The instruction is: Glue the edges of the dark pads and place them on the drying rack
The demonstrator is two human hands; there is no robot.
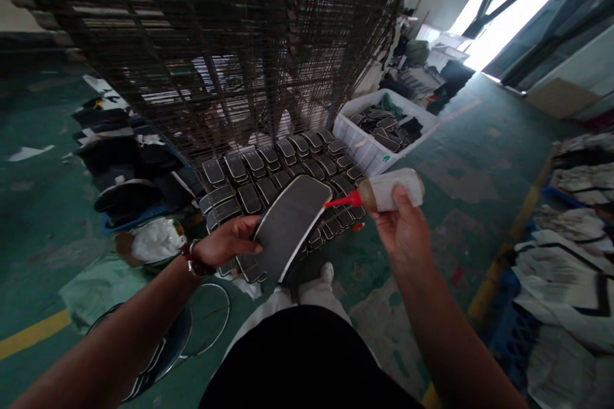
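Bottle in your right hand, fingers clamped round it, some hidden behind, its label unreadable. The red nozzle points left from those fingers to the pale edge of the dark panel; whether the tip touches, I can't tell. Your left hand grips that panel, thumb on its face, other fingers partly tucked behind. Beyond the fingertips, it blocks some rows of similar panels; the rack above is cut off, its depths murky. Below your fingers, scuffed green floor; far beyond the right ones, glaring doorway light.
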